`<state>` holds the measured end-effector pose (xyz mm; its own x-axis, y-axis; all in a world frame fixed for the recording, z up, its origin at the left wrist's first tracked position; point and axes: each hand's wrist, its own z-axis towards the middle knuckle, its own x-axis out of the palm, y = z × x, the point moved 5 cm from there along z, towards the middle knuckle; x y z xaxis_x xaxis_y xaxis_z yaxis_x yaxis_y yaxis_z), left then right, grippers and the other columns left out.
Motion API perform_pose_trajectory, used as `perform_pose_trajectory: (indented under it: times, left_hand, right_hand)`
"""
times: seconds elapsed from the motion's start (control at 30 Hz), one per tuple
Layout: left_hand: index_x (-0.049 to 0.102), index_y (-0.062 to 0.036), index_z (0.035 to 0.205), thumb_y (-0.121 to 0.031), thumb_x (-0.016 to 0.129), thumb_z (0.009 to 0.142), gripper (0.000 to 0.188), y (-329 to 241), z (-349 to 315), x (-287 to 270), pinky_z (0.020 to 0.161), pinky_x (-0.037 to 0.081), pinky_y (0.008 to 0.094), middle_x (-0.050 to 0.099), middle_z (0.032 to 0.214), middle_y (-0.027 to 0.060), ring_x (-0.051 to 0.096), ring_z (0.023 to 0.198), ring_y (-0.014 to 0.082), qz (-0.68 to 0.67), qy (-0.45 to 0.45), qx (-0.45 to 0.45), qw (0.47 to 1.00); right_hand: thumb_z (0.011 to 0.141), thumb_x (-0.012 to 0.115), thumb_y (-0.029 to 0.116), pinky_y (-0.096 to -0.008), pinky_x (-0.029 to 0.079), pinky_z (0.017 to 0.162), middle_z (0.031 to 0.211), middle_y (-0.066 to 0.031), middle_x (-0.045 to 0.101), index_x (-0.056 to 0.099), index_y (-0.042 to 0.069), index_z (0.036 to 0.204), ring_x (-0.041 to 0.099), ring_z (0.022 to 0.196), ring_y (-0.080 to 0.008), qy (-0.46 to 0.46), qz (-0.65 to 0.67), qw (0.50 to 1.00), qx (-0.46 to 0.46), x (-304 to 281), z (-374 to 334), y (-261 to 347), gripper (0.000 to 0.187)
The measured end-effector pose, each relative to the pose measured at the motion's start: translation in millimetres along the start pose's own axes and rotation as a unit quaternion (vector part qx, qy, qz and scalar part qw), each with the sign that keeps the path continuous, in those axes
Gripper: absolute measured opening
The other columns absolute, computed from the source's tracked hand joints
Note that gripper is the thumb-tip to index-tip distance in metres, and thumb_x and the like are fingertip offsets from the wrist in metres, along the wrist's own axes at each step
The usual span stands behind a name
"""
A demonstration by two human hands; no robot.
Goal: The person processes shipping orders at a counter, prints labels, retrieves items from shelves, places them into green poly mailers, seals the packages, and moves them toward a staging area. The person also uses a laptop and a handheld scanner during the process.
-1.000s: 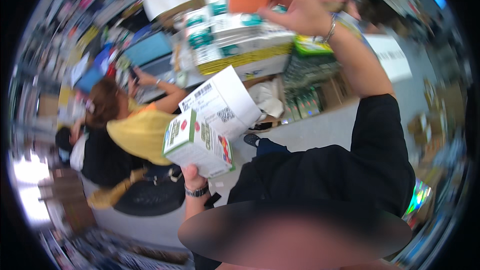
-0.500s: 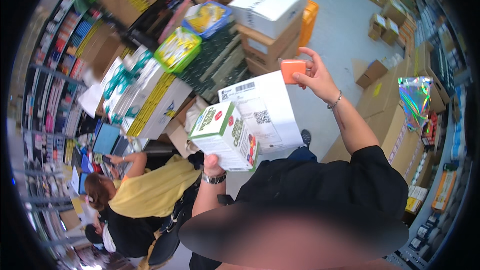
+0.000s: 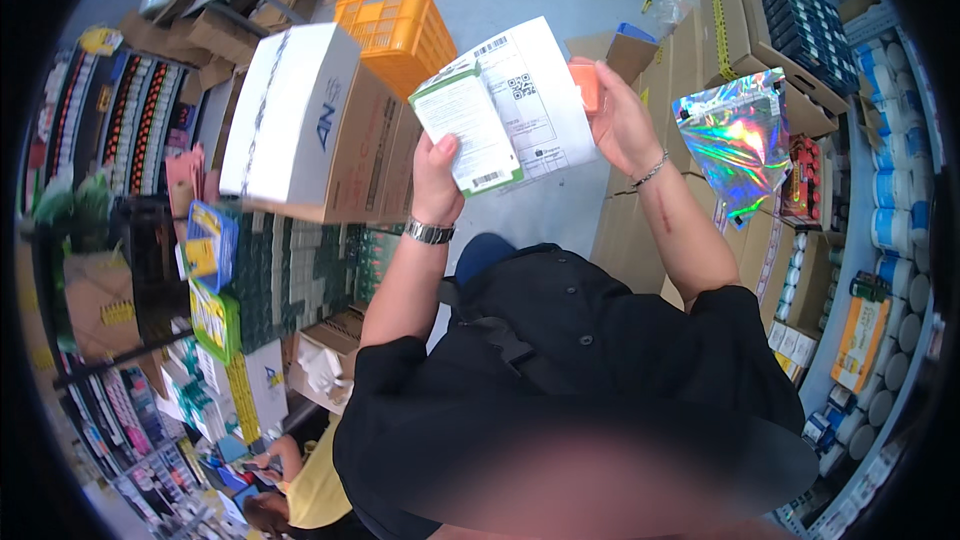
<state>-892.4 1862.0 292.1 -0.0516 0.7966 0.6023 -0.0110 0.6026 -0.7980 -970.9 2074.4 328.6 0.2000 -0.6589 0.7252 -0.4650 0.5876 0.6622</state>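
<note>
My left hand [image 3: 437, 177] is closed on a white and green carton [image 3: 468, 130], its thumb pressed on the printed face. Behind the carton a white paper sheet [image 3: 535, 105] with barcodes and a square code sticks out to the right; the carton covers its left part. In my right hand [image 3: 622, 120] is a small flat orange packet [image 3: 585, 87], partly hidden by the fingers and close to the sheet's right edge. Whether the right hand also touches the sheet, I cannot tell.
To the left, a white box [image 3: 290, 120] sits on a brown carton [image 3: 370, 155], beside an orange crate [image 3: 400, 30]. At right, a shiny holographic pouch [image 3: 738, 135] lies near shelves of white tubs [image 3: 890, 180]. A person in yellow [image 3: 315, 475] is at lower left.
My view has turned to the right. The orange packet has come down nearer the sheet. The carton has tilted so that one broad face shows, and both hands are closer together.
</note>
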Motion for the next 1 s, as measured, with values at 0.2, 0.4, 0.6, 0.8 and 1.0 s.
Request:
perform_pose_trajectory:
  times: [0.2, 0.4, 0.6, 0.8, 1.0]
  left_hand:
    - [0.04, 0.003, 0.131, -0.046, 0.065, 0.081, 0.075, 27, 182, 16, 0.092, 0.047, 0.0345, 0.056, 0.12, 0.0118, 0.057, 0.108, 0.0208, 0.024, 0.033, -0.049, 0.998]
    - [0.037, -0.0083, 0.137, -0.065, 0.06, 0.076, 0.086, 16, 374, -5, 0.092, 0.047, 0.0433, 0.053, 0.124, 0.0133, 0.057, 0.11, 0.0254, -0.06, 0.049, -0.112, 0.991]
    - [0.03, -0.0166, 0.143, -0.088, 0.045, 0.065, 0.106, 13, 552, -26, 0.09, 0.048, 0.0477, 0.047, 0.133, 0.019, 0.057, 0.106, 0.0365, -0.285, 0.149, -0.127, 0.938]
    - [0.038, -0.0175, 0.14, -0.081, 0.037, 0.077, 0.089, 18, 687, -29, 0.093, 0.047, 0.0466, 0.048, 0.134, 0.0151, 0.056, 0.11, 0.0373, -0.265, 0.084, -0.186, 0.942]
    - [0.043, -0.0069, 0.134, -0.048, 0.048, 0.094, 0.057, 17, 798, -76, 0.1, 0.044, 0.0431, 0.055, 0.129, 0.0111, 0.055, 0.118, 0.0222, -0.223, -0.069, -0.125, 0.964]
  right_hand:
    - [0.083, 0.068, 0.005, -0.0302, 0.047, 0.091, 0.114, -0.0116, 0.06, 0.048, -0.003, 0.124, 0.057, 0.105, -0.0162, -0.099, -0.189, 0.969, -0.123, -61, 127, 64, 0.046]
    - [0.084, 0.066, 0.003, -0.0311, 0.047, 0.093, 0.116, -0.0111, 0.059, 0.047, -0.003, 0.126, 0.058, 0.106, -0.0173, -0.23, -0.163, 0.939, -0.198, -126, 250, 160, 0.046]
    - [0.087, 0.062, 0.003, -0.0341, 0.046, 0.095, 0.117, -0.0114, 0.058, 0.046, -0.003, 0.127, 0.056, 0.109, -0.0212, -0.322, -0.132, 0.919, -0.184, -237, 330, 226, 0.043]
    - [0.09, 0.058, 0.004, -0.0352, 0.047, 0.092, 0.116, -0.0123, 0.058, 0.047, -0.002, 0.124, 0.057, 0.107, -0.0225, -0.34, -0.095, 0.929, -0.109, -320, 455, 255, 0.036]
    - [0.087, 0.06, 0.002, -0.0316, 0.048, 0.089, 0.112, -0.0115, 0.06, 0.047, -0.001, 0.123, 0.059, 0.101, -0.0203, -0.207, -0.23, 0.95, -0.049, -295, 712, 319, 0.038]
